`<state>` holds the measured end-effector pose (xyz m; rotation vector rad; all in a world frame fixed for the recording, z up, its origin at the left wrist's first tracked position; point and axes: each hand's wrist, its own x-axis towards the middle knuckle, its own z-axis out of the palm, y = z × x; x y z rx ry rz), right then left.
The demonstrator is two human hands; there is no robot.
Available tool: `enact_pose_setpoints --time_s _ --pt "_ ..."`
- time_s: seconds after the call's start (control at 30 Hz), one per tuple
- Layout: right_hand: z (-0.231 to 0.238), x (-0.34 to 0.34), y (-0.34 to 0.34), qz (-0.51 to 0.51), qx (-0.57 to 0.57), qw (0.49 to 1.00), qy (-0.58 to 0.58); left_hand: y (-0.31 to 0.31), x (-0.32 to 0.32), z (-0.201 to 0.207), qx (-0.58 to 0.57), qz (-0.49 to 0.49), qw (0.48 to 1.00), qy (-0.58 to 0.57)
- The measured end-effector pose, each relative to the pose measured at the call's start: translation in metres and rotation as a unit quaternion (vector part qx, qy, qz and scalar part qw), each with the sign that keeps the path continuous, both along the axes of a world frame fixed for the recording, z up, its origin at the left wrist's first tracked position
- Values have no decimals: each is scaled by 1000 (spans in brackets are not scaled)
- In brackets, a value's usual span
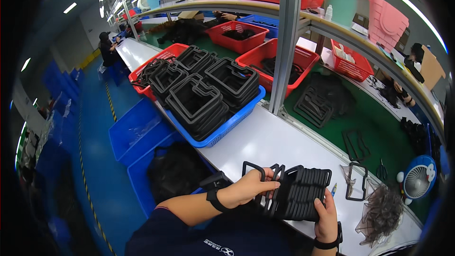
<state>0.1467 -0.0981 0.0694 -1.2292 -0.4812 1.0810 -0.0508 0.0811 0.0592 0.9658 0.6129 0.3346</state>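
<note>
A stack of thin black rectangular frames (303, 193) is held above the white tabletop, close to my body. My left hand (250, 187) is closed on the frames at the stack's left end, where a few are fanned apart from the tight rest. My right hand (326, 215) grips the stack's right side, with the thumb on its front and the other fingers partly hidden. One loose black frame (350, 192) lies on the table to the right, beside a pile of smoky translucent pieces (381, 215).
A blue basket (232, 125) piled with black frames stands ahead on the left. Blue bins (137, 130) sit below the table's left edge. A metal post (288, 42) rises from the bench. Scissors (381, 169) and a small blue fan (419, 178) are at right.
</note>
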Motion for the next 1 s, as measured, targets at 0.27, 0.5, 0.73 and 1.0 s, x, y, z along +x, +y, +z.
enact_pose_setpoints --time_s 0.27,0.5,0.73,1.0 --pt "-9 6 6 -14 3 1000 -3 45 -29 96 96 103 988 -63" --pt "-6 10 6 -10 -30 999 17 183 -15 226 264 235 934 -55" --pt "-5 3 10 16 -4 999 38 293 35 234 265 309 911 63" --pt "-3 13 14 34 -10 999 2 104 -15 196 277 70 958 -8"
